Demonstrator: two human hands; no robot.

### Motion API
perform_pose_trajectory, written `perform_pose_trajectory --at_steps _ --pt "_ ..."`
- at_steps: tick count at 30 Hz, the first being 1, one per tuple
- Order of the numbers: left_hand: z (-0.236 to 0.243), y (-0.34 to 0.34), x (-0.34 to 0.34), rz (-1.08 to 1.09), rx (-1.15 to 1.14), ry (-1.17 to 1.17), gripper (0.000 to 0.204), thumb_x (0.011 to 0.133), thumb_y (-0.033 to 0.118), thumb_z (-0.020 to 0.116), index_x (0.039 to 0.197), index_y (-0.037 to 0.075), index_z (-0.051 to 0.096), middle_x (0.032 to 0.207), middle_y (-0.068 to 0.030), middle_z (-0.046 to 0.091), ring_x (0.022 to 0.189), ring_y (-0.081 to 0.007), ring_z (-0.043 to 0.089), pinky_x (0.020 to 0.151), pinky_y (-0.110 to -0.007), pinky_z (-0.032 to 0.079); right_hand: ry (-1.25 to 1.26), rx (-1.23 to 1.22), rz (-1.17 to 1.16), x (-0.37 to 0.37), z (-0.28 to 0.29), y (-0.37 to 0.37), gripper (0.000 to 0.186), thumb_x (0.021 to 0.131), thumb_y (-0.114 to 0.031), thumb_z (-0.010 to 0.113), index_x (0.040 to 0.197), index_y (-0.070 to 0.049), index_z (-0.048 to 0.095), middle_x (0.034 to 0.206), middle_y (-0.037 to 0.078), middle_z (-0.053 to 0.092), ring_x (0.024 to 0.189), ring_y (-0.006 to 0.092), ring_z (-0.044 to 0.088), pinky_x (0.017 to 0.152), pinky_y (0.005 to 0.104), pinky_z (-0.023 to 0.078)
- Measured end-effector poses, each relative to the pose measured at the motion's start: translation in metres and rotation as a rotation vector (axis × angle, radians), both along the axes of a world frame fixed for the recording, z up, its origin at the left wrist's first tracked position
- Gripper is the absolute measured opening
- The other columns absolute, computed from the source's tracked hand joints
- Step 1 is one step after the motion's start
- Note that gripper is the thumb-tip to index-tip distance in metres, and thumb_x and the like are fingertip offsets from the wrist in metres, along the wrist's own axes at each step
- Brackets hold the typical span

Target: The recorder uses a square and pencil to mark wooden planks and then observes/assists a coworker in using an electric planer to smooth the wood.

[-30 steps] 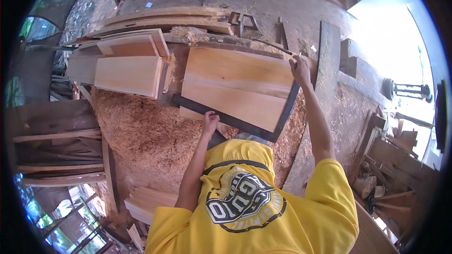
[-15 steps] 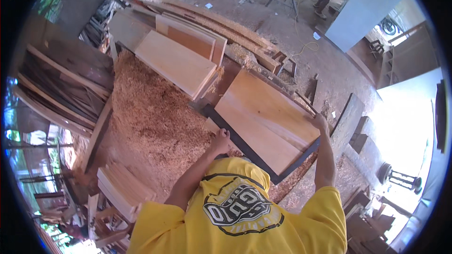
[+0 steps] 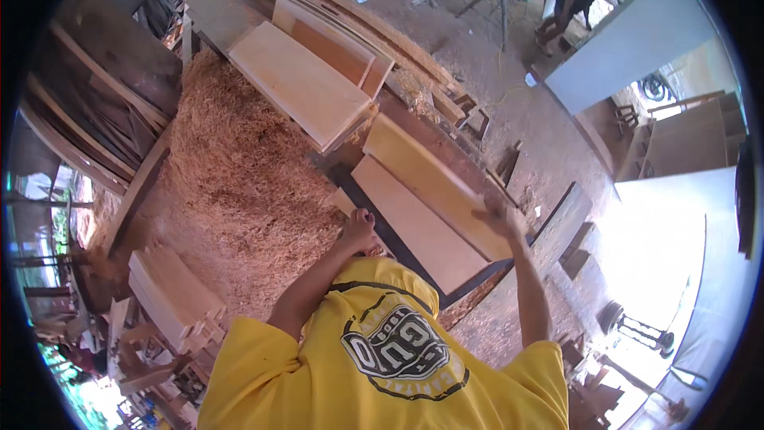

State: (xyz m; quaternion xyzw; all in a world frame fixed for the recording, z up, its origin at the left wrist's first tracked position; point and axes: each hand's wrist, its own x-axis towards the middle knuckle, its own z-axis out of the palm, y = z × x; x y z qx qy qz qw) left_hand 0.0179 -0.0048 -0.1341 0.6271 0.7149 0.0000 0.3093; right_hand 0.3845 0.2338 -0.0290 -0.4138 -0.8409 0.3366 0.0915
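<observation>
My right hand point(image 3: 500, 213), somewhat blurred, is closed at the far right corner of a yellowish wooden panel point(image 3: 430, 179). This panel looks tilted up along its length. In front of it lies a flat pale board point(image 3: 418, 227) on a dark-edged worktable point(image 3: 398, 248). At the near edge of the table my left hand point(image 3: 360, 227) is curled closed. A light wood strip point(image 3: 344, 201) shows beside that hand; whether the fingers grip it is hidden.
Stacked boards point(image 3: 298, 84) lie beyond the worktable's left end. A large heap of wood shavings point(image 3: 239, 163) fills the left side. More planks point(image 3: 171, 291) lie at lower left. Another person point(image 3: 569, 12) bends near a large pale panel point(image 3: 629, 40) at the back right.
The yellowish panel looks narrower and more tilted, and a brown strip of surface shows behind it. My right hand has moved left with its corner. My left hand stays at the table edge.
</observation>
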Motion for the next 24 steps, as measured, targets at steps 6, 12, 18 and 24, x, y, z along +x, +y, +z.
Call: perform_pose_trajectory --at_steps 6,12,18,24 --pt "-0.007 -0.009 -0.001 0.011 0.233 0.052 0.068 0.071 0.025 0.075 0.126 -0.008 0.052 0.131 -0.0231 0.039 0.127 -0.0431 0.037 0.100 -0.053 0.046 0.101 0.239 0.050 -0.030 0.083 -0.039 0.038 0.079 -0.021 0.079 0.064 -0.002 0.050 0.061 0.012 0.047 0.057 0.0296 0.048 0.053 0.0408 0.036" --pt "0.015 0.012 -0.009 0.159 -0.035 -0.135 0.072 0.079 0.034 0.076 0.129 -0.011 0.048 0.135 -0.0206 0.037 0.131 -0.0452 0.034 0.097 -0.055 0.048 0.170 0.216 -0.051 -0.041 0.145 -0.030 0.038 0.079 -0.009 0.078 0.063 -0.002 0.044 0.060 0.011 0.042 0.056 0.0245 0.043 0.052 0.0389 0.033" --pt "0.003 0.011 -0.034 -0.076 -0.173 -0.163 0.043 0.080 0.040 0.073 0.093 -0.001 0.073 0.109 -0.0218 0.058 0.113 -0.0429 0.052 0.086 -0.055 0.051 0.168 0.164 -0.160 -0.166 0.172 0.047 0.043 0.084 -0.016 0.080 0.069 -0.004 0.042 0.070 0.003 0.045 0.063 0.0207 0.042 0.058 0.0386 0.034" --pt "-0.052 0.042 -0.024 0.145 0.133 -0.292 0.022 0.068 0.031 0.070 0.077 0.011 0.076 0.078 -0.0123 0.067 0.073 -0.0330 0.061 0.066 -0.047 0.049 0.384 0.333 0.042 -0.314 0.121 0.162 0.048 0.084 -0.020 0.081 0.063 -0.009 0.040 0.065 -0.004 0.033 0.060 0.0133 0.033 0.053 0.0325 0.028"
